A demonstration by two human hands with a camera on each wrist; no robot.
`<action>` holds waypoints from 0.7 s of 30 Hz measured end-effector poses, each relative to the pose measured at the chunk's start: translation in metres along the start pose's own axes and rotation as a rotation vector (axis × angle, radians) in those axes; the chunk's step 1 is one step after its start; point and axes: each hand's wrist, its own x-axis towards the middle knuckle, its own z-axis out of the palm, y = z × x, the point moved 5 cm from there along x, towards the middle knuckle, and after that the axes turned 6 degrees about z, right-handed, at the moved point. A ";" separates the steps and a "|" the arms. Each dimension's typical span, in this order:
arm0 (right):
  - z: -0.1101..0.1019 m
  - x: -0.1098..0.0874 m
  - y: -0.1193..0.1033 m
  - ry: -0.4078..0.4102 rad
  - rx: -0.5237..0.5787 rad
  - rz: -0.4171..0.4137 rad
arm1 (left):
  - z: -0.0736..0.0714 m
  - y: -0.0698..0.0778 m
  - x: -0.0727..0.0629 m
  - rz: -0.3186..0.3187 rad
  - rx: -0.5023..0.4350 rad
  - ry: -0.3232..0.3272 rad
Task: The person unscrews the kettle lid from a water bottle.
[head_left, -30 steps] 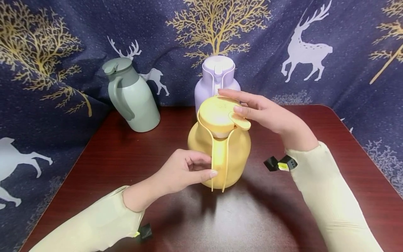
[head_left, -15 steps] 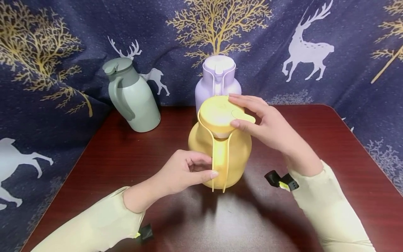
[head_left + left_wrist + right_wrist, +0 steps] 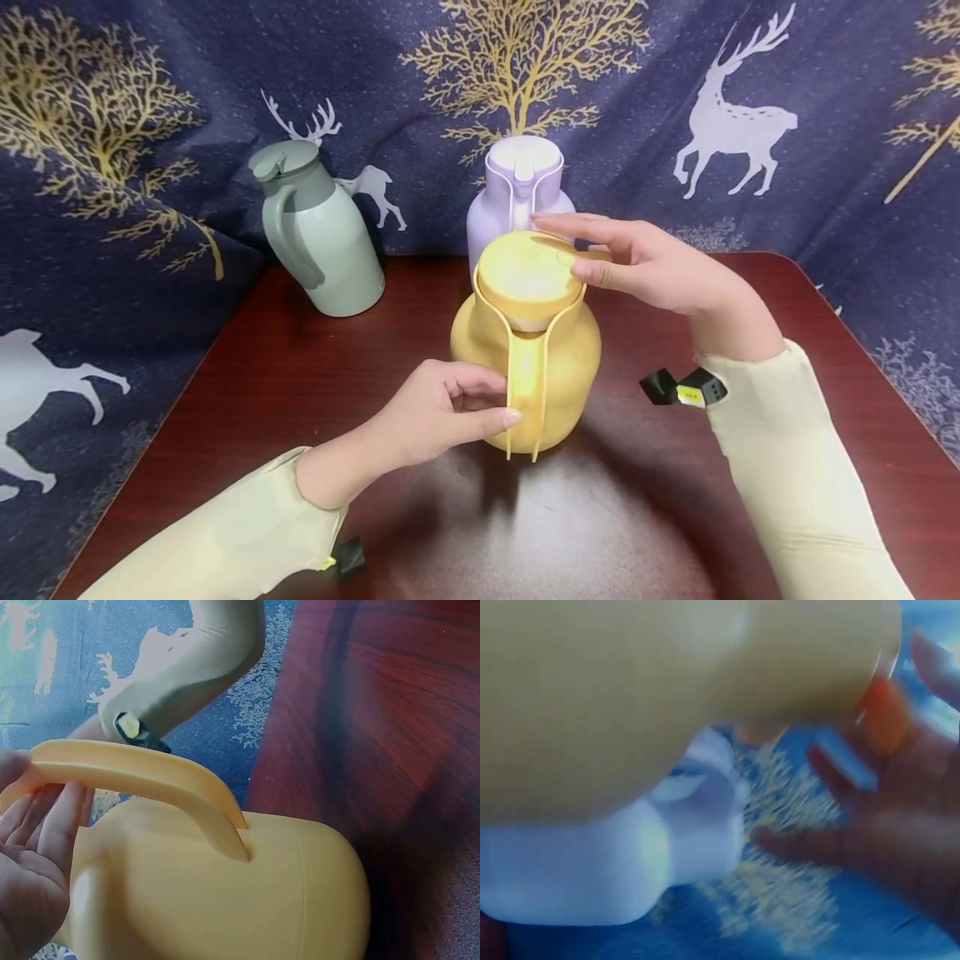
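Lid (image 3: pixel 525 271) has turned, we see, its tab (image 3: pixel 887 716) now farther; left hand (image 3: pixel 431 412) grasps the handle (image 3: pixel 527 379) of the yellow jug (image 3: pixel 572 387), nearer than the lilac jug (image 3: pixel 487 223); right hand (image 3: pixel 648 265), loosely extended, touches the lid.

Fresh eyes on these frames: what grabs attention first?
Probably the bright yellow jug at centre in the head view, the left hand holding its handle and the right hand at its lid. Next, the lilac jug right behind it and the pale green jug at back left. Then the backdrop's white deer at upper right and gold tree at top centre.
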 end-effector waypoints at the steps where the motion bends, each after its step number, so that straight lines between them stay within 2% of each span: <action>1: 0.001 -0.002 -0.002 0.062 -0.052 0.011 | 0.000 0.000 0.000 0.001 -0.003 -0.003; 6: 0.020 -0.012 -0.013 0.392 -0.317 0.036 | 0.000 -0.003 0.000 0.001 -0.012 -0.011; 8: 0.026 -0.013 -0.016 0.457 -0.335 0.016 | 0.000 -0.002 0.000 0.003 -0.008 -0.010; 10: 0.027 -0.012 -0.015 0.468 -0.326 0.000 | 0.000 -0.001 0.000 0.001 -0.004 -0.009; 12: 0.023 -0.010 -0.013 0.422 -0.317 -0.015 | 0.000 -0.001 0.000 0.001 0.002 -0.010; 17: 0.007 0.000 -0.007 0.184 -0.290 -0.060 | 0.000 0.000 -0.001 0.004 0.014 -0.005; 21: -0.003 0.009 -0.004 0.020 -0.244 -0.038 | 0.000 0.000 -0.002 0.005 0.020 0.001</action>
